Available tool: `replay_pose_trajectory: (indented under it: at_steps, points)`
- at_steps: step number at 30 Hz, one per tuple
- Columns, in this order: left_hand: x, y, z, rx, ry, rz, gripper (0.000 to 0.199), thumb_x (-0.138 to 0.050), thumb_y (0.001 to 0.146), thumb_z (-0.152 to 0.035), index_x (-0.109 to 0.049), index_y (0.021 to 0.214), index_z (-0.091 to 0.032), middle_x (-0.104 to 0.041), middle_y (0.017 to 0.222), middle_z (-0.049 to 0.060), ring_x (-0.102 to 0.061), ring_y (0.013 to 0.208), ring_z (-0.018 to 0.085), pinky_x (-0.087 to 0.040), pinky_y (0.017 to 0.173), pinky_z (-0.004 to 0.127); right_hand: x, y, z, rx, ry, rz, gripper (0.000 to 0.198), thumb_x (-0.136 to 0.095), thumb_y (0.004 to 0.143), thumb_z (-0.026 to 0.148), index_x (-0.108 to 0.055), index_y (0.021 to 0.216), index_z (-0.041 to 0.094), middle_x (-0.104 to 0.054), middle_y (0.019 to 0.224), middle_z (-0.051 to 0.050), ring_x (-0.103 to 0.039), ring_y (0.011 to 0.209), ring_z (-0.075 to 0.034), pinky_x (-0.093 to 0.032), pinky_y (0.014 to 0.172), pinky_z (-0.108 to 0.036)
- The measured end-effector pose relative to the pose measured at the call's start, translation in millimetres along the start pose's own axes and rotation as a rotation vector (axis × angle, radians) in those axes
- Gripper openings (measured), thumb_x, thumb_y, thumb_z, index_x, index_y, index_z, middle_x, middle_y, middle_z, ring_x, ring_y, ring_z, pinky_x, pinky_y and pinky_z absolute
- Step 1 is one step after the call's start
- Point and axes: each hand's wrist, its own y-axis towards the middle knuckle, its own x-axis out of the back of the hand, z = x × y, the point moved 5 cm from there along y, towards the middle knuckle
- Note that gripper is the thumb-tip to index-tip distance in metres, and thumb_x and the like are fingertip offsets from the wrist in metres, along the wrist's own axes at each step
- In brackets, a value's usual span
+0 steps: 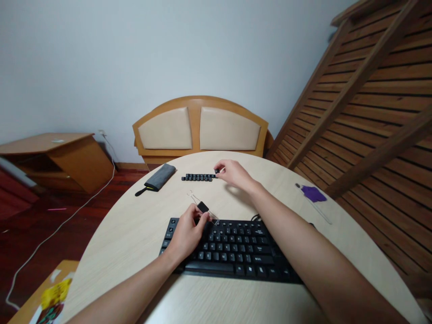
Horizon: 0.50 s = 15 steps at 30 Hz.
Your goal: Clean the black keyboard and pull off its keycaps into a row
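A black keyboard (pixel 232 249) lies across the near part of the table, with several keys gone from its upper left rows. My left hand (pixel 189 229) is closed around a keycap puller (pixel 203 207) with a black grip and thin wire loops. One wire end reaches down to the keyboard's top edge. Farther back, my right hand (pixel 232 173) pinches a black keycap (pixel 217 171) at the right end of a row of loose black keycaps (pixel 197 177). Whether the pinched keycap touches the table is unclear.
A grey pouch (pixel 161 177) lies at the table's (pixel 121 238) back left. On the right are a purple cloth (pixel 313 193) and a thin brush (pixel 315 204). A headboard (pixel 195 126) stands behind; wooden slats (pixel 364 112) lean at right.
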Motion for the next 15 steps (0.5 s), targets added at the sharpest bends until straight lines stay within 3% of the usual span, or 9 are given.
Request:
replay_pose_trajectory:
  at_steps: [2,6,15]
  points:
    - [0.5,-0.4,-1.4,0.002,0.013,0.002,0.021,-0.053,0.093,-0.038,-0.052,0.082,-0.02,-0.072,0.082,0.004,-0.067,0.079,0.021,-0.046,0.073,0.032,-5.1,14.3,-9.3,-0.032,-0.015,-0.109,0.021,-0.067,0.075,0.012,-0.072,0.094,0.02,-0.074,0.094,-0.004,-0.065,0.081,-0.017,-0.046,0.075,-0.026]
    - [1.2,-0.6,-3.0,-0.002,0.025,0.005,0.021,-0.053,0.093,-0.038,-0.053,0.082,-0.02,-0.071,0.082,0.002,-0.067,0.081,0.02,-0.046,0.076,0.032,-28.9,17.3,-28.6,-0.063,-0.022,-0.186,0.024,-0.06,0.083,0.017,-0.068,0.105,0.021,-0.072,0.102,-0.004,-0.064,0.087,-0.017,-0.047,0.08,-0.027]
    - [0.4,-0.6,-2.2,0.01,0.028,0.012,0.02,-0.053,0.094,-0.037,-0.053,0.082,-0.021,-0.072,0.083,0.003,-0.067,0.081,0.02,-0.046,0.075,0.032,-53.9,0.8,-46.0,-0.045,-0.051,-0.132,0.018,-0.066,0.08,0.016,-0.071,0.096,0.022,-0.068,0.102,-0.004,-0.062,0.095,-0.018,-0.045,0.086,-0.027]
